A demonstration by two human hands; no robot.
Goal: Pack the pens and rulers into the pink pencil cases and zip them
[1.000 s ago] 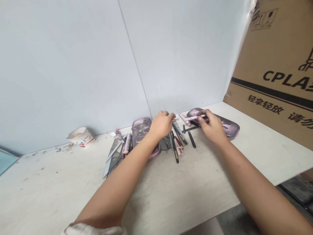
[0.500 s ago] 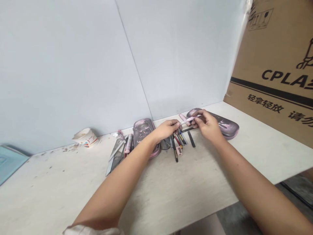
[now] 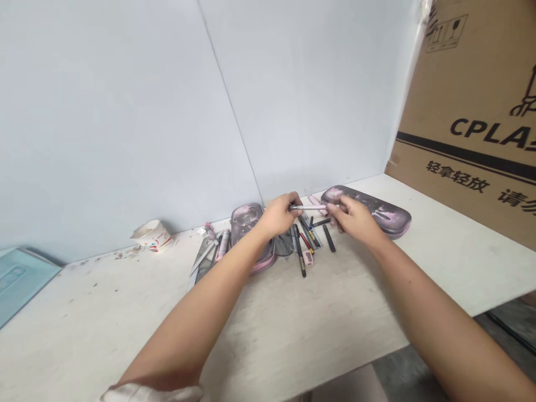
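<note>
A slim pen, pinkish-white with a dark end, is stretched level between my two hands above the table. My left hand has its fingers closed round the dark end. At the other end, my right hand pinches the pen between thumb and fingers. Below them lie loose pens, among them a black pen and a short black stick-like piece, plus a pink pencil sharpener. One dark pink-purple pencil case sits behind my left wrist; a second similar case is behind my right hand.
Left of my left forearm are a ruler and a pink-and-grey marker-like stick. A paper cup tilts near the wall amid scattered crumbs. A teal folder-like object lies far left. A large cardboard box stands right.
The pen has gone from slanted to nearly level, with more of its length showing between my hands. My left hand has risen slightly. The view has shifted a little to the left.
</note>
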